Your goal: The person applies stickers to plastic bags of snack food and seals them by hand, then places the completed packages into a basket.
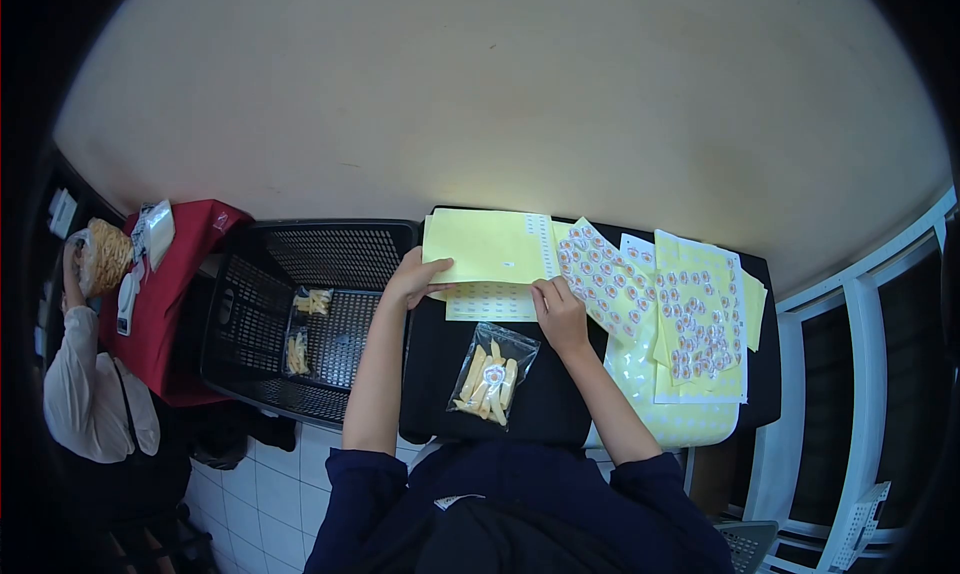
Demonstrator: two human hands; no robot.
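Observation:
My left hand (412, 279) is closed on the left edge of a yellow label sheet (480, 244), thumb on top. Most of this sheet is bare backing, with small printed labels along its right side. My right hand (560, 312) pinches the sheet's lower edge, near its right corner; whether a loose label is between the fingertips is too small to tell. Another label sheet (490, 304) shows beneath. Nearer my body lies a clear plastic bag (497, 377) of pale stick-shaped snacks, with a round sticker on its front.
Sheets of round stickers (700, 319) overlap at the right of the black-covered table (430, 394). To the left, a black crate (310, 236) contains small snack bags (298, 354). Beyond it, a co-worker's sleeve (75, 369) and a large snack bag (106, 257) adjoin a red-covered table (190, 264).

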